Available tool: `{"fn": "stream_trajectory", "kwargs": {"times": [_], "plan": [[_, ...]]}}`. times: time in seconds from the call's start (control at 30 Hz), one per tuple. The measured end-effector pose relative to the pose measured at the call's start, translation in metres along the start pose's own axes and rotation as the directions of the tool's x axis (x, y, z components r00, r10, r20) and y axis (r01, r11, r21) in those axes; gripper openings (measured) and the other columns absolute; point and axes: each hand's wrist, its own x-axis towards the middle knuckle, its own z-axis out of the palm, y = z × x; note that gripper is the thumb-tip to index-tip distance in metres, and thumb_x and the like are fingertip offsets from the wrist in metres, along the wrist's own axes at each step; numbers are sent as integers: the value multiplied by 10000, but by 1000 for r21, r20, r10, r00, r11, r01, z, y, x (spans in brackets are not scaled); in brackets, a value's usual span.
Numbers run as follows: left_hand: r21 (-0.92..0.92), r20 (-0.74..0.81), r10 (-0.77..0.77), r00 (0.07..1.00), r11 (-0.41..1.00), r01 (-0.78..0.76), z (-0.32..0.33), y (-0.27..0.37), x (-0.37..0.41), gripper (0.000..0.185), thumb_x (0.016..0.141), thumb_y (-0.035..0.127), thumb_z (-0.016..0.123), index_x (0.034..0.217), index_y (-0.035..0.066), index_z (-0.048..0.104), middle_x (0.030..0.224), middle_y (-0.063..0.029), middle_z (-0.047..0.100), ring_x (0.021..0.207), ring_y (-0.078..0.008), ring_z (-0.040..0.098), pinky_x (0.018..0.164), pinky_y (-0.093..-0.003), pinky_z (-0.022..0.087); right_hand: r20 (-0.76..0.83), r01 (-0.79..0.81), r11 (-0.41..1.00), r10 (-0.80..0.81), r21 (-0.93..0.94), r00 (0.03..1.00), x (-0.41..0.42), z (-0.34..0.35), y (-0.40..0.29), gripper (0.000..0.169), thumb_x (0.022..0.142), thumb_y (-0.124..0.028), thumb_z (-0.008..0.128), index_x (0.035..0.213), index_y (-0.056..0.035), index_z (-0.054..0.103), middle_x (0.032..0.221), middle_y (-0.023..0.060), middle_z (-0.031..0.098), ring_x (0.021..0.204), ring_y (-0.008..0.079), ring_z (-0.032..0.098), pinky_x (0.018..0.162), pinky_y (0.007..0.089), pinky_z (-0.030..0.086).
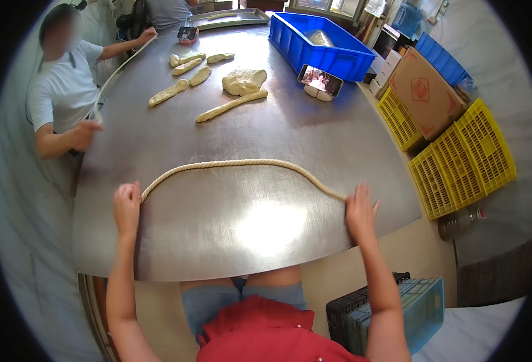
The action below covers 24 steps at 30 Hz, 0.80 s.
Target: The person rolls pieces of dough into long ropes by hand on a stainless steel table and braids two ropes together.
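Observation:
A long twisted dough rope (248,163) lies in a wide arch across the metal table (193,226) in front of me. At its left end, my left hand (127,203) has its fingers curled around the dough. My right hand (361,212) rests over the rope's other end with fingers stretched out, and the tip of the dough is hidden beneath it. Farther back sit a thick dough lump (243,81), a smooth dough strip (232,106) and several short dough pieces (168,92).
Across the left edge, a person (66,86) stretches a thin dough strand (121,68) between both hands. A blue crate (311,45), a propped phone (320,81) and a metal tray (229,19) occupy the far side. Yellow crates (465,158) and a cardboard box (424,92) stand right.

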Motion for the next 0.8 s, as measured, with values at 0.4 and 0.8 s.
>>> {"fn": "stream_trajectory", "kwargs": {"times": [0.4,0.8], "plan": [[400,-26,311,950,874,-275,32,38,-168,706,972,360,557,1461,-111,364,1527,-317,358,1451,-399,326,1181,-508,273,-196,327,919,-287,220,938,17,-11,-3,281,956,-267,634,1103,-40,708,921,105,621,889,306,577,770,414,482],[-280,440,170,882,959,-45,-126,65,-187,140,932,144,677,984,38,601,874,-114,725,796,-195,717,716,-335,545,482,-113,653,-420,749,769,17,-151,-19,127,899,-179,743,896,-63,691,769,-23,614,725,77,564,634,231,446]]}}
